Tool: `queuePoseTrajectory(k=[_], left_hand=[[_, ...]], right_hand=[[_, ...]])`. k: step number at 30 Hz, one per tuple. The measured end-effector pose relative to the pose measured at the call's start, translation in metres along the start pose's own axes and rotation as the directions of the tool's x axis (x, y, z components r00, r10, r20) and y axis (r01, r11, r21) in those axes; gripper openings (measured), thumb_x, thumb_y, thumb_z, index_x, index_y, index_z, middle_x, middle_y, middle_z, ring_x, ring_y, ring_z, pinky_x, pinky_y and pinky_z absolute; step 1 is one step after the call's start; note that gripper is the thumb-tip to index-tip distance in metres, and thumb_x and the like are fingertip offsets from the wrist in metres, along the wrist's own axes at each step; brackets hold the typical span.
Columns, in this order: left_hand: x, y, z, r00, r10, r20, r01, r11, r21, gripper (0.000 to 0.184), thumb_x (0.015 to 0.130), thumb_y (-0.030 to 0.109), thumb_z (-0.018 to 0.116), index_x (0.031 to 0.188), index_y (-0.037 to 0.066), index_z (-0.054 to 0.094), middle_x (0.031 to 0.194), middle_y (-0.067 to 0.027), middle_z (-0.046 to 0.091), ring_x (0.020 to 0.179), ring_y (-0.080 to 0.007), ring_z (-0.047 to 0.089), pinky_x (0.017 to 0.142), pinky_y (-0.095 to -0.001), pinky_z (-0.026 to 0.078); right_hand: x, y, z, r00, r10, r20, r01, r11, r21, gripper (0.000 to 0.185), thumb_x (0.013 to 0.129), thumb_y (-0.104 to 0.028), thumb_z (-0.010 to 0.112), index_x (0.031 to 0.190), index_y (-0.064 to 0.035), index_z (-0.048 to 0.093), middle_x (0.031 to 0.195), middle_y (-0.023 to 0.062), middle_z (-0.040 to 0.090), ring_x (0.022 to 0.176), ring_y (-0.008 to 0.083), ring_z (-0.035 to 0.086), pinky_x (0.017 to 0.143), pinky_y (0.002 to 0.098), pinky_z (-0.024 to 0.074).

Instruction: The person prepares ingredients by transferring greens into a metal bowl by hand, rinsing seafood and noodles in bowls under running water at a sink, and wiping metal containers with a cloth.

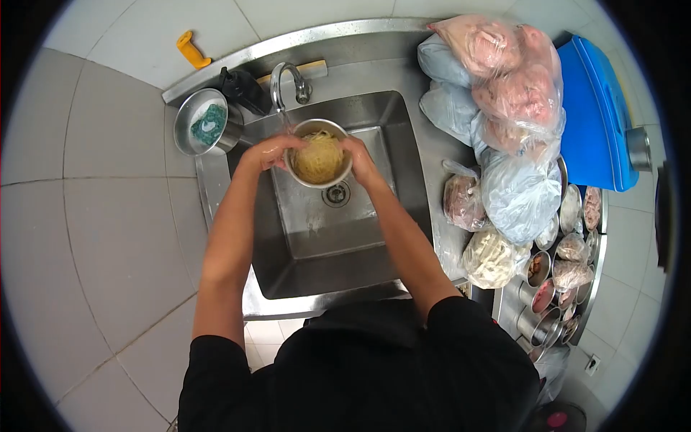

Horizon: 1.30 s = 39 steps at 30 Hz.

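Observation:
Over the steel sink (pixel 338 237), a round metal pot (pixel 319 185) holds pale yellow strands that look like noodles (pixel 318 158). My left hand (pixel 275 152) grips the pot's left side, its thumb reaching over the rim toward the strands. On the right side, my right hand (pixel 359 160) is closed on the rim. The curved faucet (pixel 277 81) stands just behind the pot, its spout near my left hand. Below the pot the drain (pixel 335 194) shows in the sink floor.
A metal bowl with a green scrubber (pixel 209 124) and a dark bottle (pixel 246 91) stand left of the faucet. To the right are plastic bags of meat (pixel 515 93), a bag of pale strips (pixel 494 259), a blue cooler bag (pixel 594 115) and several metal containers (pixel 540 324).

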<state>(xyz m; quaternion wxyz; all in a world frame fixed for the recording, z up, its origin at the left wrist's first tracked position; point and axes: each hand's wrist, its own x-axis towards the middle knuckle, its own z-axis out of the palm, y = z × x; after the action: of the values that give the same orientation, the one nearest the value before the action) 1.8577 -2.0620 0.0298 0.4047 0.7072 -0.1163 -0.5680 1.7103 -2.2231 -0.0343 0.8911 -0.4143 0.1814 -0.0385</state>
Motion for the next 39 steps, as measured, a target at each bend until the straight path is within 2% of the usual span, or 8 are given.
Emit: queuePoseTrajectory(k=[4,6,20,23,27,31,32,39], left_hand=[[0.012,-0.057,0.009,0.971,0.084,-0.224,-0.182,0.866,-0.466,0.057,0.078,0.025,0.057,0.128,0.004,0.039,0.117,-0.0151,0.055,0.101,-0.0275,0.060,0.080,-0.0432,0.052],[0.008,-0.077,0.023,0.932,0.004,-0.362,-0.206,0.828,-0.522,0.056,0.078,0.026,0.055,0.126,0.001,0.040,0.118,-0.0182,0.053,0.098,-0.0297,0.061,0.074,-0.0431,0.055],[-0.040,-0.062,0.071,0.829,0.061,-0.557,-0.375,0.798,-0.471,0.056,0.089,0.044,0.053,0.131,0.007,0.045,0.123,-0.0119,0.054,0.113,-0.0258,0.053,0.089,-0.0411,0.047],[-0.049,-0.038,0.092,0.590,0.414,-0.694,-0.622,0.780,-0.064,0.050,0.082,0.034,0.067,0.125,0.009,0.056,0.128,-0.0174,0.045,0.116,-0.0284,0.046,0.094,-0.0311,0.039],[-0.065,-0.005,0.133,0.345,0.622,-0.703,-0.440,0.769,0.464,0.048,0.076,0.032,0.075,0.120,0.021,0.061,0.110,-0.0164,0.042,0.099,-0.0267,0.049,0.088,-0.0344,0.042],[-0.059,0.010,0.157,0.220,0.780,-0.586,-0.452,0.614,0.647,0.052,0.066,0.026,0.082,0.114,0.020,0.065,0.114,-0.0193,0.042,0.107,-0.0317,0.045,0.089,-0.0371,0.041],[-0.062,0.016,0.168,0.245,0.793,-0.558,-0.460,0.602,0.652,0.052,0.066,0.026,0.082,0.114,0.020,0.065,0.114,-0.0193,0.042,0.107,-0.0317,0.045,0.089,-0.0371,0.041],[-0.070,0.043,0.212,0.119,0.953,-0.279,-0.242,0.300,0.923,0.060,0.053,0.029,0.084,0.110,0.025,0.066,0.122,-0.0194,0.042,0.114,-0.0341,0.040,0.096,-0.0468,0.029]], right_hand=[[0.029,-0.013,0.032,0.976,-0.137,-0.169,0.020,0.831,-0.555,0.038,0.088,-0.028,0.054,0.113,0.0010,0.057,0.103,0.0146,0.061,0.096,0.0239,0.059,0.086,0.0323,0.0440],[0.027,-0.010,0.042,0.726,-0.685,-0.054,0.338,0.424,-0.840,0.031,0.087,-0.016,0.051,0.114,0.0000,0.057,0.105,0.0186,0.060,0.099,0.0323,0.059,0.088,0.0357,0.0445],[-0.037,0.013,0.080,0.942,-0.316,0.114,0.174,0.169,-0.970,0.047,0.088,-0.013,0.045,0.133,-0.0006,0.040,0.132,0.0267,0.043,0.124,0.0416,0.039,0.102,0.0444,0.0354],[-0.048,0.022,0.081,0.888,-0.460,0.022,0.194,0.330,-0.924,0.048,0.090,-0.019,0.046,0.134,-0.0011,0.038,0.131,0.0275,0.043,0.122,0.0431,0.039,0.101,0.0442,0.0366],[-0.046,0.026,0.076,0.867,-0.463,-0.183,0.186,0.642,-0.744,0.048,0.090,-0.022,0.049,0.132,-0.0008,0.039,0.129,0.0251,0.046,0.120,0.0391,0.044,0.099,0.0413,0.0388],[-0.042,0.037,0.065,0.865,-0.436,-0.248,0.411,0.899,-0.150,0.039,0.092,-0.023,0.047,0.124,-0.0009,0.046,0.124,0.0198,0.052,0.116,0.0322,0.050,0.097,0.0381,0.0396],[-0.038,0.039,0.062,0.903,-0.374,-0.211,0.414,0.889,0.196,0.035,0.094,-0.023,0.043,0.121,-0.0010,0.048,0.121,0.0193,0.054,0.112,0.0312,0.052,0.096,0.0383,0.0399],[-0.041,0.031,0.049,0.788,-0.566,-0.241,0.605,0.785,0.135,0.036,0.092,-0.023,0.044,0.120,-0.0012,0.050,0.123,0.0203,0.052,0.116,0.0329,0.049,0.096,0.0393,0.0400]])
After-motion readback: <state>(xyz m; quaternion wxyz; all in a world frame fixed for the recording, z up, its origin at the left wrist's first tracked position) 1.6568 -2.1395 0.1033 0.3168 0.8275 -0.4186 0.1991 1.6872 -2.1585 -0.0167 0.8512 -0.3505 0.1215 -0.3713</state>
